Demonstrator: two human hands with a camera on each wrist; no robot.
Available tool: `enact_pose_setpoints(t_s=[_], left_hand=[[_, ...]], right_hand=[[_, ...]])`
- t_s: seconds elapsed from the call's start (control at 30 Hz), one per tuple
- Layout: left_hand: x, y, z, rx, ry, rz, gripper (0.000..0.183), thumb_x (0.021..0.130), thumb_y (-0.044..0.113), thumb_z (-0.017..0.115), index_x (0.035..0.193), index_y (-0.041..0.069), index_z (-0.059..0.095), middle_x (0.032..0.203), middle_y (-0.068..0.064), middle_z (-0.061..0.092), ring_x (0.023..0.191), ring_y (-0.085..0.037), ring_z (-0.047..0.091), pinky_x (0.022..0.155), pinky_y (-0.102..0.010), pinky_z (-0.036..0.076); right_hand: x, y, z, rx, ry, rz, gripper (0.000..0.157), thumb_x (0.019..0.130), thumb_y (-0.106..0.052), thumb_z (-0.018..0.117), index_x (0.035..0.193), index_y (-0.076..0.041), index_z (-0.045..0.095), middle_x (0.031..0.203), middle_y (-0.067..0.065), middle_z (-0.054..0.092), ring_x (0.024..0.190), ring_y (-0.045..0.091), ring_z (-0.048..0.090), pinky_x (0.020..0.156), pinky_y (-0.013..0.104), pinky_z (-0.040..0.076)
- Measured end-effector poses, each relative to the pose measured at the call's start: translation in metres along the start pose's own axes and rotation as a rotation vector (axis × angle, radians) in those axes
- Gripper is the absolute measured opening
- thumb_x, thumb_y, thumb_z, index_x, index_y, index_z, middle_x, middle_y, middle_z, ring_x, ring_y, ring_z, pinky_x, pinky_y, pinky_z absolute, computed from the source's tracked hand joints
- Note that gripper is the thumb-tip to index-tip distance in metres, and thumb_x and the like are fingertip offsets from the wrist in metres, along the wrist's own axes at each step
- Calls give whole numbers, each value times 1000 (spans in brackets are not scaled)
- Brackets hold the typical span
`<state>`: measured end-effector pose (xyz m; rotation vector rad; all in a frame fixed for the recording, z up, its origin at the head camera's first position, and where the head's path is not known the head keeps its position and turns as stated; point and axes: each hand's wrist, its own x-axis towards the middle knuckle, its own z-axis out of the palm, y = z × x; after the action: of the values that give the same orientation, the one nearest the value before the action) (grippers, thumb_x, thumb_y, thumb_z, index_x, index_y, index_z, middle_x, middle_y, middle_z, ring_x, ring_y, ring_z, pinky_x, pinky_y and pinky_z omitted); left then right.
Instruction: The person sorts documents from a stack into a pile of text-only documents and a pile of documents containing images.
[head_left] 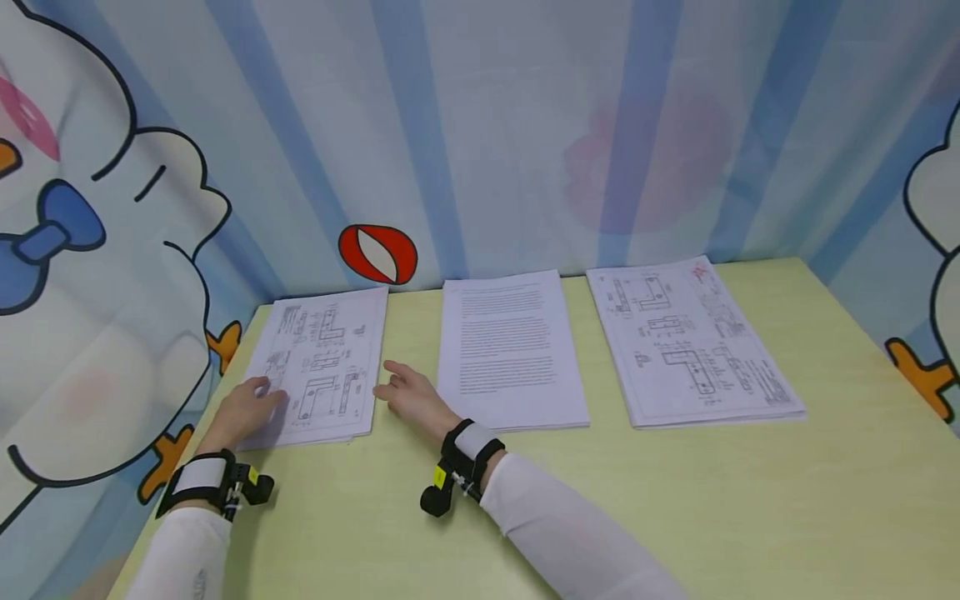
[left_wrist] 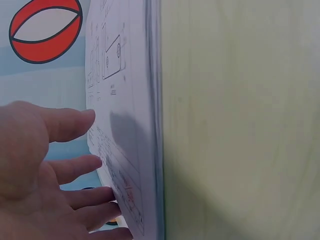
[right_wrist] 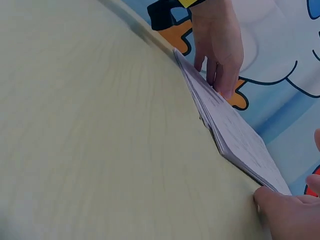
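Note:
A stack of paper [head_left: 352, 312] printed with technical drawings lies at the left of the table. My left hand [head_left: 242, 410] is at its left edge, thumb over the top sheet and fingers loosely spread; in the left wrist view the fingertips [left_wrist: 90, 162] come near or touch the sheets. Just off the right edge of that stack is my right hand [head_left: 412, 400], fingers loosely extended with nothing between them. The right wrist view shows the stack [right_wrist: 240, 135] side-on, its layers slightly uneven, between the left hand [right_wrist: 217, 45] and part of the right hand [right_wrist: 295, 210].
A stack of text pages [head_left: 510, 350] lies in the middle, just beyond the right hand. Farther right is another stack of drawings [head_left: 690, 350]. A printed curtain [head_left: 517, 142] hangs behind the pale yellow table [head_left: 600, 508] and along its left side.

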<state>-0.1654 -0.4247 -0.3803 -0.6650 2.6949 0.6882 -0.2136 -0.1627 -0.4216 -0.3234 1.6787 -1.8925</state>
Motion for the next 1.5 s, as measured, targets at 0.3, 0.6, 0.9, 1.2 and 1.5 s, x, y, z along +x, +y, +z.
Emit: enact_pose_setpoints(t_s=[0.3, 0.6, 0.9, 1.2, 1.5], left_hand=[[-1, -1, 6, 7, 0, 10, 68, 94, 36, 40, 140, -8, 15, 140, -35, 23, 120, -48, 29, 97, -62, 27], [-8, 6, 11, 14, -6, 36, 67, 94, 33, 41, 140, -8, 14, 142, -34, 21, 124, -49, 25, 100, -62, 24], [-17, 18, 23, 38, 47, 144, 62, 92, 28, 43, 136, -12, 25, 139, -34, 27, 126, -48, 24, 102, -59, 24], [-19, 24, 27, -9, 10, 102, 63, 94, 32, 43, 140, -5, 22, 143, -31, 23, 130, -46, 18, 104, -59, 20], [-21, 27, 30, -63, 33, 149, 59, 95, 33, 43, 140, -2, 26, 144, -28, 26, 130, -43, 22, 103, -57, 24]], right_hand=[[5, 2, 7, 385, 21, 108, 56, 87, -12, 54, 139, -7, 34, 130, 16, 48, 113, 22, 48, 95, 39, 41], [8, -6, 7, 411, -44, 180, 62, 91, -11, 47, 144, -4, 16, 126, 18, 51, 110, 25, 51, 88, 41, 46], [14, -4, 10, 362, 11, 159, 38, 88, -4, 46, 125, 3, 45, 116, 16, 57, 97, 20, 56, 80, 33, 47], [11, -5, 11, 271, 104, 156, 37, 86, -6, 50, 124, -3, 50, 110, 11, 62, 94, 18, 59, 80, 33, 48], [12, -1, 10, 127, 186, 102, 32, 84, -8, 54, 116, -4, 55, 102, 9, 63, 86, 17, 58, 70, 27, 45]])
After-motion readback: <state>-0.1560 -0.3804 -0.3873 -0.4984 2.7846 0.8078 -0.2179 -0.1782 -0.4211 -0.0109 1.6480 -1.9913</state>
